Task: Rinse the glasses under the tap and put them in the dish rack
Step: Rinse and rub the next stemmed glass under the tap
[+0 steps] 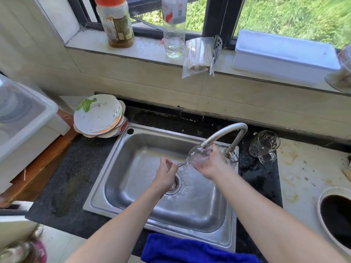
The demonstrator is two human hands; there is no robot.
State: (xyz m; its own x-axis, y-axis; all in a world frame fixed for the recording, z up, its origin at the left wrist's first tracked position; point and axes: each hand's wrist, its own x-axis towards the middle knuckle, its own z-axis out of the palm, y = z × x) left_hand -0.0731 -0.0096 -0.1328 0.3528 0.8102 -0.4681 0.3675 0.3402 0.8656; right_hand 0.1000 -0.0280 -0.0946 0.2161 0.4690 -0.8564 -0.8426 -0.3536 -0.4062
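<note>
Over the steel sink [133, 149] I hold a clear glass [197, 154] tilted on its side under the spout of the tap [226, 131], and water runs through it toward the drain. My right hand [210, 162] cups the glass body from the right. My left hand [166, 173] pinches its thin lower end, which looks like a stem or handle. A second clear patterned glass [264, 143] with a handle stands on the dark counter right of the tap. A white dish rack with a clear cover [24, 118] sits at the far left.
Stacked plates [98, 116] lean at the sink's back left corner. A blue cloth [190, 249] lies over the front edge. A bowl of dark liquid [336, 217] is at the right. Bottles [173, 27], a bag [199, 56] and a white box [284, 57] line the windowsill.
</note>
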